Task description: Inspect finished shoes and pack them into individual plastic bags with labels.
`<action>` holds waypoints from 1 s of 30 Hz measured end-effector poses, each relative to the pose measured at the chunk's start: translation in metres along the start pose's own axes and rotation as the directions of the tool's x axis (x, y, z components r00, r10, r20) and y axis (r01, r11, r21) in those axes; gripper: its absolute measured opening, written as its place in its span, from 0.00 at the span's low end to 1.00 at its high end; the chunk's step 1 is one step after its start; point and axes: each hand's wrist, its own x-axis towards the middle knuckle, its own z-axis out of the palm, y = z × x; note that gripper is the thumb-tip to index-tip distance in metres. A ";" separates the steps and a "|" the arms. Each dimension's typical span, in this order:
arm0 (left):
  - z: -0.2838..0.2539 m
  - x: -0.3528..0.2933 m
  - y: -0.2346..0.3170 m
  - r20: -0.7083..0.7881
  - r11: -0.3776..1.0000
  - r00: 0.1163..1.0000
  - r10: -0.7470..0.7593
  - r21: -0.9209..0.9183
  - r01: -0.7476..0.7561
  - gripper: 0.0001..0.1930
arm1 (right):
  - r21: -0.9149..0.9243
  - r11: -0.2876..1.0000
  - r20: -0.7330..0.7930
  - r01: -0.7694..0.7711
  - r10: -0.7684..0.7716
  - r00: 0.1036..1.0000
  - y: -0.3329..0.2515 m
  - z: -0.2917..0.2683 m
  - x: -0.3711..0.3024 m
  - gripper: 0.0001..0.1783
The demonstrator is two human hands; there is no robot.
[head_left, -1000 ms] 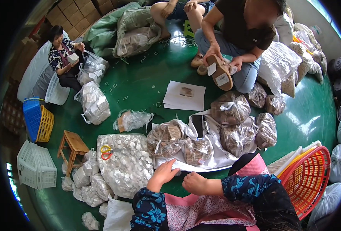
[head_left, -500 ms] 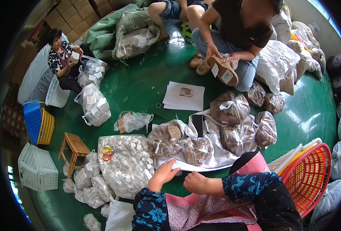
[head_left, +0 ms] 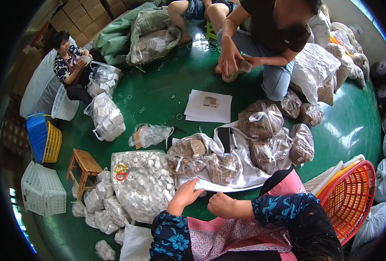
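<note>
My left hand (head_left: 185, 196) is open, its fingers stretched toward the edge of a white sack (head_left: 258, 170) spread on the floor. A small pale thing sits by its fingertips, too little of it visible to name. Curled into a loose fist, my right hand (head_left: 221, 205) rests just to the right, apart from the left, with nothing showing in it. On the sack, close ahead, lie a clear bag of stacked brown pieces (head_left: 224, 168) and another such bag (head_left: 186, 155). Behind them are a black phone (head_left: 224, 138) and a pen (head_left: 233, 140).
Left of my hands lies a big clear bag of white pieces (head_left: 145, 191) with scissors (head_left: 121, 172) on top. A wooden stool (head_left: 86, 167) stands beyond. A red basket (head_left: 347, 202) is at my right. White papers (head_left: 208, 107) lie ahead; a co-worker (head_left: 269, 39) sits behind them.
The co-worker opposite has lowered the shoe and turned its tagged sole out of sight, both hands now around it lower down. My own hands have not visibly moved.
</note>
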 end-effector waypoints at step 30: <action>0.002 0.004 -0.005 -0.051 0.999 0.997 0.054 -0.001 -0.054 0.32 | -0.016 1.000 0.029 -0.006 0.006 1.000 0.001 -0.005 0.005 0.08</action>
